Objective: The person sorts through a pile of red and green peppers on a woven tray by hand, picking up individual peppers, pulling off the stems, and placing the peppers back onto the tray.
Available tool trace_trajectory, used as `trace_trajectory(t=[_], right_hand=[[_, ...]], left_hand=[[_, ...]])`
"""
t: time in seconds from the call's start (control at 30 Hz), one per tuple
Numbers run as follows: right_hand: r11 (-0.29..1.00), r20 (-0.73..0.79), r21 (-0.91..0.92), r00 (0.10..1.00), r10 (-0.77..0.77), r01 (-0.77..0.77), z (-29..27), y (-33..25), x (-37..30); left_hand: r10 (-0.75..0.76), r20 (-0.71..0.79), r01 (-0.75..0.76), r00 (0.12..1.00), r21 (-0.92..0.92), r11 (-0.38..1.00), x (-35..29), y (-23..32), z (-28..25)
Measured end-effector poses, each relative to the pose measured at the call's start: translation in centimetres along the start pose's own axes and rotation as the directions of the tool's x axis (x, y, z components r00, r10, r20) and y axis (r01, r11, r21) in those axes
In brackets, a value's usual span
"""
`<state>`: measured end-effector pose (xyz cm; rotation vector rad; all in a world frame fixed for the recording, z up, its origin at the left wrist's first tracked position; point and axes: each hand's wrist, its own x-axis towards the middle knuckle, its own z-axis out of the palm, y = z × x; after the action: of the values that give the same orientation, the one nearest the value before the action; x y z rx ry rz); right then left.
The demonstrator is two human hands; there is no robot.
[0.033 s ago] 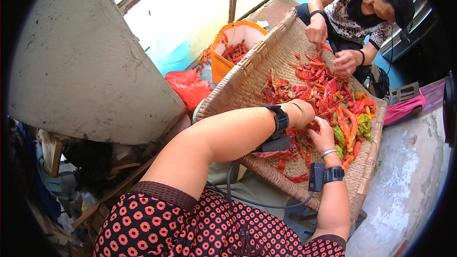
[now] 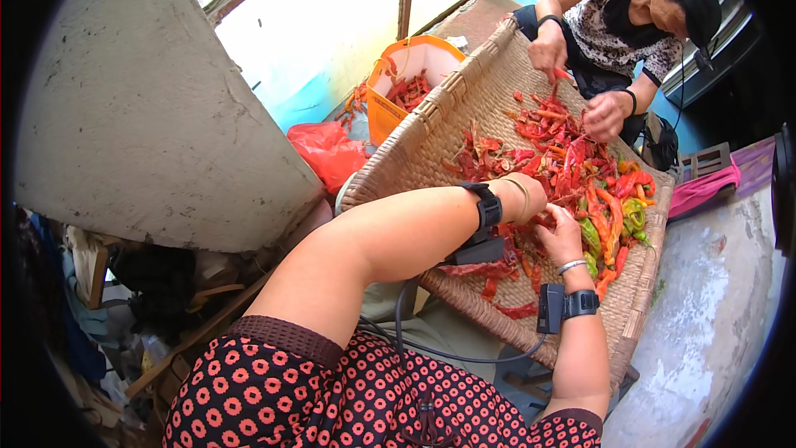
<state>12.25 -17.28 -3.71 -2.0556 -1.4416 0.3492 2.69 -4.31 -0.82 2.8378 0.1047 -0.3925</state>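
My left hand [image 2: 528,194] and my right hand [image 2: 560,237] meet low over a heap of red chili peppers [image 2: 572,166] in a woven tray [image 2: 489,87]. The left hand is curled downward, most of its fingers hidden behind its back. Beside it, the right hand's fingers are bent together. What lies between the fingertips is hidden. Green chili peppers [image 2: 634,216] and orange chili peppers [image 2: 612,220] lie to the right of my right hand. Loose red pieces sit on the weave beneath my wrists.
Across the tray a person [image 2: 622,25] in a black cap works on the same heap, pinching a red chili. An orange bucket [image 2: 387,120] with red chilies stands left of the tray, near a red plastic bag [image 2: 327,149]. A pillar [image 2: 149,99] rises at the left.
The other person's hands have shifted slightly, and a red chili now shows between the fingers of one of them. My hands keep almost the same place.
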Motion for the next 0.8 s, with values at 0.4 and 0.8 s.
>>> trace_trajectory(t=[0.4, 0.8], right_hand=[[0.980, 0.071, -0.191, 0.997, -0.042, 0.055, -0.1, 0.8, 0.0], [0.995, -0.125, 0.088, 0.990, 0.064, -0.053, -1.1, 0.2, 0.4]], left_hand=[[-0.014, 0.009, 0.013, 1.000, 0.082, 0.997, -0.1, -0.2, 0.6], [0.033, -0.331, -0.011, 0.943, 0.068, 0.998, -0.5, -0.5, -0.7]])
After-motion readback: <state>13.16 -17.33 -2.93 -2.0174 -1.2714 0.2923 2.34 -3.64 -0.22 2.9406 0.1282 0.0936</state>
